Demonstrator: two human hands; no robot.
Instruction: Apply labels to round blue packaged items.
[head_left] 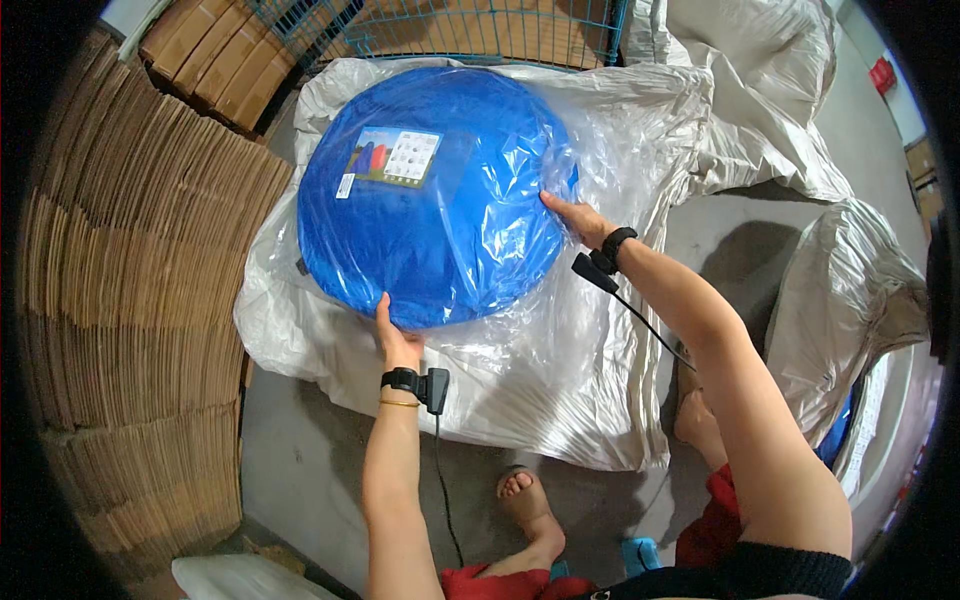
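Our two hands hold the rim of a large round blue disc sealed in clear plastic, which fills the upper middle of the frame. At the disc's lower edge, our left hand lays its thumb on top, pointing up the frame, with the other fingers hidden underneath. At the right edge, our right hand pinches the rim, its thumb reaching left over the blue; we cannot see the fingers below.

On the disc's upper left we find a picture label showing tall blue and red shapes on grass beside a white panel of little diagrams; its print is too small for us to read. A small white sticker sits at its lower left corner.

Both our wrists wear black bands with cables. Beneath the disc lies a crumpled white sack; stacked flat cardboard fills the left side, and a blue wire cage stands at the top.
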